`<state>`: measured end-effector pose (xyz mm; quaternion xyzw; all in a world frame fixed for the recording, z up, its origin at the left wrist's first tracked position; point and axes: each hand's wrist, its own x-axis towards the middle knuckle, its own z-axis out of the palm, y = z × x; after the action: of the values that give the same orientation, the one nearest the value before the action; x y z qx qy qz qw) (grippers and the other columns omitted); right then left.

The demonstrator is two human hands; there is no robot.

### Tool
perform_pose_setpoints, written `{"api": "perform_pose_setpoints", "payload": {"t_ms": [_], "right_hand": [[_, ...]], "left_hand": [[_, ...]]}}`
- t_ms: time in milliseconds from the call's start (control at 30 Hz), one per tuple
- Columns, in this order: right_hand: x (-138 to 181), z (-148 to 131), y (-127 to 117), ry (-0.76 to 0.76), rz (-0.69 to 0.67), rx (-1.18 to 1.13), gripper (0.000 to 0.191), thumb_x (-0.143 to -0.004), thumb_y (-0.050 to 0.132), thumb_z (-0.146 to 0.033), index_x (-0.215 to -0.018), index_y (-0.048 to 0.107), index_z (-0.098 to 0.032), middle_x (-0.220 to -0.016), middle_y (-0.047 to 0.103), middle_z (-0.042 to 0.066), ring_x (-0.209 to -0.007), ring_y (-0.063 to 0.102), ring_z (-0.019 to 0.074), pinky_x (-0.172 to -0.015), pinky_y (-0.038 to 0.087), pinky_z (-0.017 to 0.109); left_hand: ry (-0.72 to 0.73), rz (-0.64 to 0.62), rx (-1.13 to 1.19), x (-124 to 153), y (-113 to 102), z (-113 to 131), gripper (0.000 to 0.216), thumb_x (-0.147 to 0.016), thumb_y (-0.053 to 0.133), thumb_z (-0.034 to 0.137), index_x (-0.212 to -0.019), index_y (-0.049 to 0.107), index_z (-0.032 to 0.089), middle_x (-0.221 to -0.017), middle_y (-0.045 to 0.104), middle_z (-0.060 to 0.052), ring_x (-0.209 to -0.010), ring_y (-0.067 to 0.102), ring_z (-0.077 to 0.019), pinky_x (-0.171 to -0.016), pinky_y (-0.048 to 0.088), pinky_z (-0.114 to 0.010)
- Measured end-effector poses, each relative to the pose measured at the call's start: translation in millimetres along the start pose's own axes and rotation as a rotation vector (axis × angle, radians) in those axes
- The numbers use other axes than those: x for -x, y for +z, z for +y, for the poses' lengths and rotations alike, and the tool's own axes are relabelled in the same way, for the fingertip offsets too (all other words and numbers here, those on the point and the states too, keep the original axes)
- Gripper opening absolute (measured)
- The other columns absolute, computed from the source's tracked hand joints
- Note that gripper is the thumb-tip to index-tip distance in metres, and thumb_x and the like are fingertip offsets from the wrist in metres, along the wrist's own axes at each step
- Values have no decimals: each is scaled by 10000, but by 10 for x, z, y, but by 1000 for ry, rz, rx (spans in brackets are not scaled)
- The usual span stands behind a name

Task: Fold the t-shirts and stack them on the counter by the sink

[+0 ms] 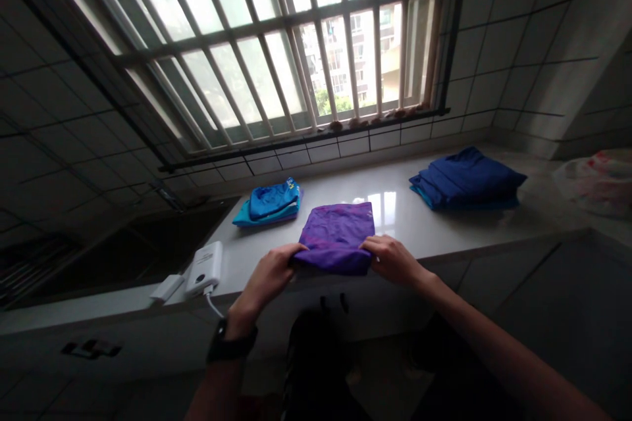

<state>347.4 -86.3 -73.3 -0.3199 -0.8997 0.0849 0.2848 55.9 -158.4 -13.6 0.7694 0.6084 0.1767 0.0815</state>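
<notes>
Under the barred window point(296, 59), a glossy white countertop point(409, 223) runs beside a dim, hard-to-make-out sink point(123, 256), holding a folded dark blue stack point(467, 177) and a smaller blue-and-teal pile point(271, 204). The folded purple garment point(336, 237) lies near the counter's front edge, pinched along its near side by the left hand point(269, 273) and right hand point(395, 260), thumbs out of sight, a white plug box point(205, 268) just beyond the left hand

The folded garment point(336, 238) is purple with faint pinkish mottling; the left clothes stack point(270, 204) shows turquoise and bright blue, the right clothes stack point(464, 177) navy.
</notes>
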Motion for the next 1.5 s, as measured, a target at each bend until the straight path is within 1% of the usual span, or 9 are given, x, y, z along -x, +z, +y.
{"api": "perform_pose_setpoints", "payload": {"t_ms": [167, 333, 467, 633, 833, 1033, 1233, 1367, 1500], "right_hand": [[-589, 328, -77, 369, 207, -12, 186, -933, 509, -159, -984, 688, -158, -899, 722, 88, -799, 659, 202, -726, 457, 276], [-752, 623, 207, 614, 203, 95, 401, -887, 541, -144, -1272, 617, -66, -1213, 657, 218, -1137, 613, 296, -989, 465, 358], [-688, 743, 328, 588, 247, 26, 439, -884, 509, -162, -1310, 595, -102, -1215, 658, 196, -1153, 618, 291, -1044, 469, 390], [-667, 800, 327, 402, 269, -203, 486, -857, 562, -226, -1341, 543, -175, -1259, 670, 151, -1192, 630, 271, -1073, 477, 437], [-643, 798, 353, 220, 282, -368, 495, -807, 596, -203, -1296, 520, -189, -1286, 657, 146, -1228, 622, 258, -1088, 472, 436], [-643, 831, 442, 333, 322, -474, 423, -849, 566, -254, -1259, 497, -172, -1137, 659, 160, -978, 690, 255, -872, 588, 439], [-653, 856, 527, 343, 346, -461, 385, -850, 567, -255, -1223, 495, -191, -1068, 641, 132, -926, 680, 246, -792, 597, 414], [-680, 849, 543, 320, 330, -444, 360, -842, 562, -225, -1196, 497, -204, -1070, 633, 119, -921, 671, 234, -809, 589, 412], [-696, 831, 533, 304, 325, -437, 324, -822, 569, -198, -1139, 502, -204, -1057, 621, 107, -898, 666, 220, -855, 577, 417]], "left_hand": [[-106, 402, -96, -737, 99, -12, 450, -927, 551, 239, -1370, 592, 169, -1351, 660, -139, -1270, 607, -269, -1105, 453, -401], [-187, 107, -147, -1076, 710, -153, 403, -932, 583, 299, -1315, 617, 177, -1330, 668, -149, -1255, 617, -249, -1092, 457, -370], [-247, 141, -57, -1060, 815, -214, 340, -953, 545, 329, -1220, 640, 140, -1292, 680, -178, -1236, 628, -257, -1084, 446, -365], [-577, 239, 154, -1163, 666, -69, 553, -820, 727, 459, -1216, 574, 106, -1166, 721, -208, -1110, 689, -299, -930, 509, -352], [-483, 240, 339, -1307, 810, 92, 401, -752, 779, 316, -1075, 613, 146, -1137, 729, -158, -1081, 682, -275, -923, 516, -350], [-173, 394, 631, -1702, 184, -92, 405, -778, 726, 224, -1163, 636, 140, -1169, 726, -96, -1108, 670, -236, -1018, 515, -365], [-269, 644, 609, -1802, -766, -802, 527, -865, 669, 259, -1358, 546, 118, -1317, 667, -136, -1172, 639, -247, -1040, 510, -398], [-700, 635, 113, -1509, -769, -1213, 711, -856, 708, 312, -1464, 441, 59, -1450, 533, -254, -1331, 533, -353, -1127, 410, -467], [-590, 315, -248, -1317, -438, -1274, 583, -996, 489, 444, -1461, 465, 92, -1531, 462, -222, -1390, 457, -375, -1147, 355, -489]]}}
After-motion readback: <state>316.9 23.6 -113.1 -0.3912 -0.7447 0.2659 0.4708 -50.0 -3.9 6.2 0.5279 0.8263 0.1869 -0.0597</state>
